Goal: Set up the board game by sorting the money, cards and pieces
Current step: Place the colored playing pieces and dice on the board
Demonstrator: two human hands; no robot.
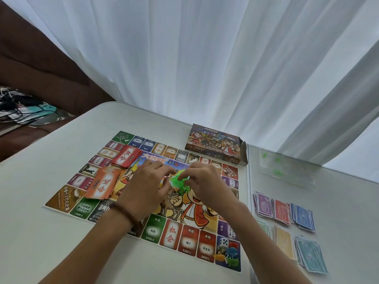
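Left hand (146, 182) and right hand (205, 181) meet, both pinching green plastic pieces (182, 177) between them, likely separating them for sorting.

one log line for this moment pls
stage: sorting pieces | right hand: pinches green plastic pieces over board centre | left hand: at them, grip unclear | money stacks: right of board

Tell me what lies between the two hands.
Green plastic pieces, pinched by the right hand, near the left hand; the head view shows it.
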